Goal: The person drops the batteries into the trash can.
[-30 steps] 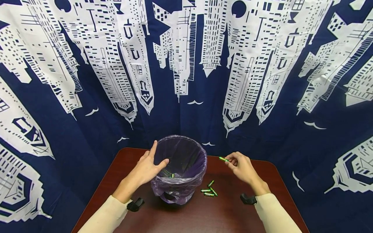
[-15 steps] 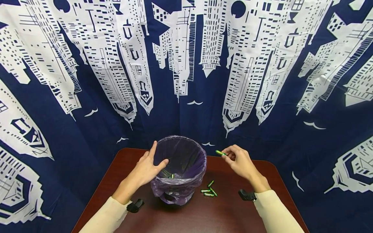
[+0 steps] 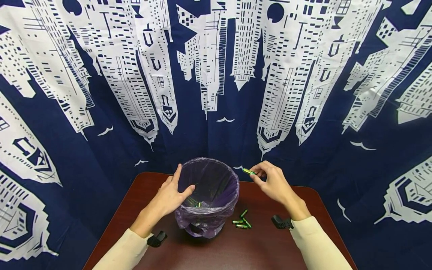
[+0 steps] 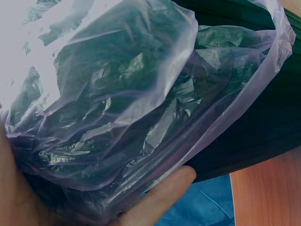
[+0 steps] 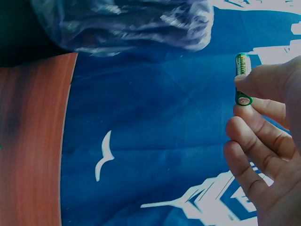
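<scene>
A bin (image 3: 206, 221) lined with a thin purple plastic bag (image 3: 224, 204) stands on the table. My left hand (image 3: 170, 197) rests at its left side, with the index finger and thumb spread and straight at the rim. In the left wrist view the fingers (image 4: 164, 195) lie against the crinkled bag. To the right of the bin, my right hand (image 3: 271, 180) pinches a green and gold battery (image 3: 248, 171) between thumb and fingers, raised at about rim height. The right wrist view shows the battery (image 5: 243, 77) with one round end towards the camera.
Several more green batteries (image 3: 241, 222) lie on the brown table (image 3: 263, 247) just right of the bin. Inside the bin, small green pieces (image 3: 199, 204) show near the bottom. A navy curtain (image 3: 216, 138) with white buildings hangs close behind the table.
My right hand has moved up and left towards the bin with the battery in it. My left hand has stayed at the rim, and the batteries on the table lie as before.
</scene>
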Tool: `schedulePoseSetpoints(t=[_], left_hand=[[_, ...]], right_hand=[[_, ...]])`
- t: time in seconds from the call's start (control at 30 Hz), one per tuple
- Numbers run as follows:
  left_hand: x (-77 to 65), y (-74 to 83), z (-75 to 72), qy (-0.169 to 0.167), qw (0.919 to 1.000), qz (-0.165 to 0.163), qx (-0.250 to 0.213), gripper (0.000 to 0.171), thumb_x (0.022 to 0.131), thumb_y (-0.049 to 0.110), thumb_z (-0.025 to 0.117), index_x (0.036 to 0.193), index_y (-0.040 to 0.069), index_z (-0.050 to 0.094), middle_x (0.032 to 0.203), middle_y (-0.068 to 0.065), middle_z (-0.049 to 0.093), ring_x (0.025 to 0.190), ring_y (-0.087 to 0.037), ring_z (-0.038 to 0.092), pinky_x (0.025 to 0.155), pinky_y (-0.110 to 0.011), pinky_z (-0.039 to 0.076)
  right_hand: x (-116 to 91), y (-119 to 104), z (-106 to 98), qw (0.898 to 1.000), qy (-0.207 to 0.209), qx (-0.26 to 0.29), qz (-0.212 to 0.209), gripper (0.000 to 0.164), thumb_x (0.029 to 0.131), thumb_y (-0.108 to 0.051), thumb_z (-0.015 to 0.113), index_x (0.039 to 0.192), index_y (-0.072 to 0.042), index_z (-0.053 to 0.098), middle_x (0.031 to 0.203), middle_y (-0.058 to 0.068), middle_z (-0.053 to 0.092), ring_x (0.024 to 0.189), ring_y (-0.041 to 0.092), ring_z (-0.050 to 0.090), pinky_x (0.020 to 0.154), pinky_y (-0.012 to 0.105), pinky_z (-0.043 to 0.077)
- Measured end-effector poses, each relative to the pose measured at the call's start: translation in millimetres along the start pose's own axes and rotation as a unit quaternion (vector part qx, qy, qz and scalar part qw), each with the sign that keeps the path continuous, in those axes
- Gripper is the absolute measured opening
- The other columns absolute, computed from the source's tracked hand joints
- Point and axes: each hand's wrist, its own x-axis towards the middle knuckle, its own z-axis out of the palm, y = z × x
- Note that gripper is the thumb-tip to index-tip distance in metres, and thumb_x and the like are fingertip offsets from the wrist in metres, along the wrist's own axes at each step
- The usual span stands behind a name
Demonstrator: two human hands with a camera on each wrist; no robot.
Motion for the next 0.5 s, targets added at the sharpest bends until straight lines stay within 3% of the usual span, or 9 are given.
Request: schedulePoseSetpoints(t=[0.17, 0.4, 0.5], left_hand=[[-1.3, -0.3, 0.6, -0.001, 1.0, -0.001, 0.001, 0.112, 0.108, 0.064, 0.069, 0.19, 0.018, 0.009, 0.178, -0.037, 0.044, 0.163, -0.06, 0.051, 0.129, -0.081, 0.045], [-1.0, 0.4, 0.8, 0.0, 1.0, 0.003, -0.001, 0.111, 0.108, 0.065, 0.068, 0.19, 0.017, 0.01, 0.177, -0.038, 0.045, 0.162, -0.061, 0.052, 0.129, -0.081, 0.044], [-0.6, 0.4, 0.7, -0.002, 1.0, 0.002, 0.004, 0.111, 0.109, 0.066, 0.067, 0.19, 0.018, 0.009, 0.178, -0.037, 0.044, 0.162, -0.061, 0.052, 0.129, -0.081, 0.044]], right_hand=[[9, -14, -3, 1.0, -0.002, 0.003, -0.013, 0.015, 0.1, -0.004, 0.09, 0.111, -0.01, 0.084, 0.103, 0.001, 0.077, 0.091, 0.018, 0.074, 0.082, 0.029, 0.064], [22, -32, -3, 0.999, 0.001, 0.01, -0.047, 0.015, 0.099, -0.002, 0.089, 0.111, -0.009, 0.083, 0.104, 0.002, 0.078, 0.09, 0.023, 0.075, 0.083, 0.038, 0.067], [29, -39, -1, 0.998, -0.006, 0.013, -0.054, 0.015, 0.099, -0.004, 0.088, 0.113, -0.009, 0.084, 0.104, 0.002, 0.078, 0.091, 0.02, 0.073, 0.083, 0.035, 0.065]])
